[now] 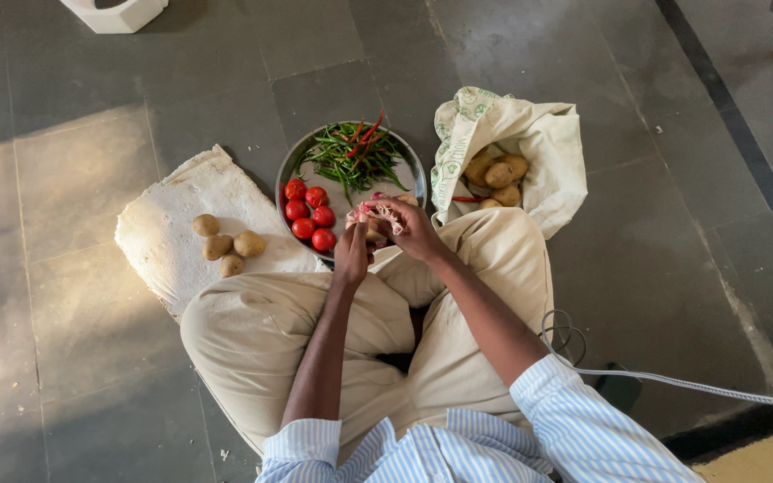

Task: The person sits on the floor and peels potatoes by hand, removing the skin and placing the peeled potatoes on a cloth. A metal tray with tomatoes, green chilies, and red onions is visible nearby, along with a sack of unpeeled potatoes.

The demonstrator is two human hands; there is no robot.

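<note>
Our left hand (352, 253) and right hand (411, 225) are together, closed on a pinkish mesh bag (381, 211); we'd better work it over the steel plate (416, 170), clear of the 5 tomatoes (308, 215).

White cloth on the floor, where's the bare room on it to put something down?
The white cloth is bare across its far half, above the four potatoes near its front edge. Grey floor to its left is open. The steel plate is crowded with tomatoes, chillies and both hands.
</note>
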